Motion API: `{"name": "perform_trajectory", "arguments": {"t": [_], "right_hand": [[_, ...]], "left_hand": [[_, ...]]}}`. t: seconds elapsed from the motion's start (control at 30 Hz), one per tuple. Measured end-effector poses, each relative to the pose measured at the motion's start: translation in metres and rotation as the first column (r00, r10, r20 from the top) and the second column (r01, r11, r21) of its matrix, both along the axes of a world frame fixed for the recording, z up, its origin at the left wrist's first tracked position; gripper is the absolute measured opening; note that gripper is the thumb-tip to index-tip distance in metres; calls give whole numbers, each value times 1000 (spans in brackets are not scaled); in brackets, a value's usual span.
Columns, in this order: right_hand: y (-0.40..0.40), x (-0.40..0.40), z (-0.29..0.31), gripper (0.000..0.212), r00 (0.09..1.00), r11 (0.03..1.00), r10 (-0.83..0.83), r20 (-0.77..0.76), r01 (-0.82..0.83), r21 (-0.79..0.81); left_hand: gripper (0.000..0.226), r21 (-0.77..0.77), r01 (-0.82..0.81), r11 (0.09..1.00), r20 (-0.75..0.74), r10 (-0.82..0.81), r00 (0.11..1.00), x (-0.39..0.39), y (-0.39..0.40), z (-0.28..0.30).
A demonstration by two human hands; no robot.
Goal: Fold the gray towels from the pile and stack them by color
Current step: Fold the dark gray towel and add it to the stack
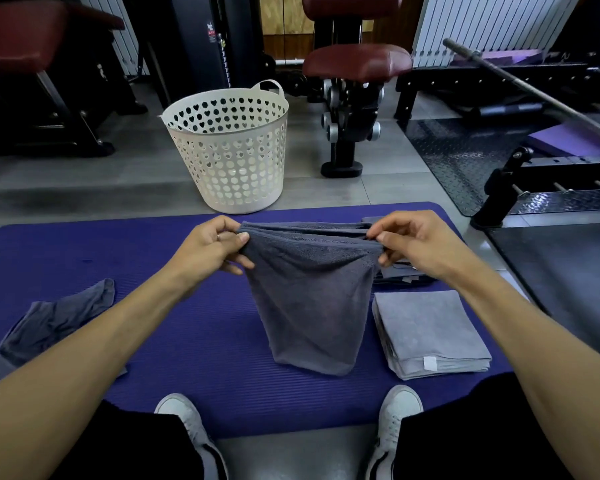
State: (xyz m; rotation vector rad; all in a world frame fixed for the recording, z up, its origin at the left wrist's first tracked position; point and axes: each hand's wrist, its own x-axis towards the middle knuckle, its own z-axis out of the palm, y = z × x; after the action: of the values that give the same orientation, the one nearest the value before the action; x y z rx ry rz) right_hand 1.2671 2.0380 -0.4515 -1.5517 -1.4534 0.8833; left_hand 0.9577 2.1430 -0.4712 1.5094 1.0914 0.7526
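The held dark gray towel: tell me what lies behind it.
Behind the dark gray towel, by the right hand, part of a darker folded stack shows on the purple mat. The rest of that stack is covered.

Single head-worn view, wide-angle, facing forward and down — close above the purple mat, gym floor beyond

We see a matt terry-cloth towel, ribbed foam mat, and smooth perforated plastic basket.
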Motion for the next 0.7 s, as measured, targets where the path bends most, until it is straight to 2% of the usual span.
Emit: {"name": "perform_trajectory", "arguments": {"t": [0.1, 0.2, 0.27, 0.33, 0.4, 0.43, 0.53, 0.6, 0.63, 0.7], "right_hand": [[-3, 1, -1, 23, 979, 1000, -1, 202, 1, 0], [-3, 3, -8, 20, 860, 996, 75, 505, -90, 5], [-1, 4, -12, 9, 772, 989, 108, 626, -150, 15], [2, 4, -14, 10, 710, 979, 107, 696, -196, 49], [3, 1, -14, 5, 721, 975, 80, 689, -199, 96], [3, -1, -14, 3, 762, 977, 50, 645, -172, 127], [2, -6, -13, 17, 931, 979, -126, 342, 63, 192], [2, -6, -10, 16, 962, 967, -228, 149, 206, 152], [3, -5, -9, 16, 963, 968, -241, 121, 229, 105], [4, -6, -7, 15, 962, 977, -214, 170, 209, 47]], "left_hand": [[4, 14, -14, 1000, 14, 14, 1000, 0, -1, 1], [7, 70, -56, 996, -71, 61, 996, -2, -1, 0], [9, 123, -96, 988, -136, 113, 984, -4, 0, 0], [8, 155, -127, 980, -166, 152, 974, -6, 0, 1], [8, 168, -138, 976, -196, 170, 966, -7, -1, 0], [9, 173, -135, 976, -216, 171, 961, -8, -1, 0], [8, 179, -106, 978, -223, 145, 964, -10, -2, 2], [8, 190, -77, 979, -216, 118, 969, -11, -4, 2], [9, 203, -59, 977, -239, 108, 965, -10, -6, 0], [10, 254, -70, 965, -252, 137, 958, -4, -6, -4]]}}
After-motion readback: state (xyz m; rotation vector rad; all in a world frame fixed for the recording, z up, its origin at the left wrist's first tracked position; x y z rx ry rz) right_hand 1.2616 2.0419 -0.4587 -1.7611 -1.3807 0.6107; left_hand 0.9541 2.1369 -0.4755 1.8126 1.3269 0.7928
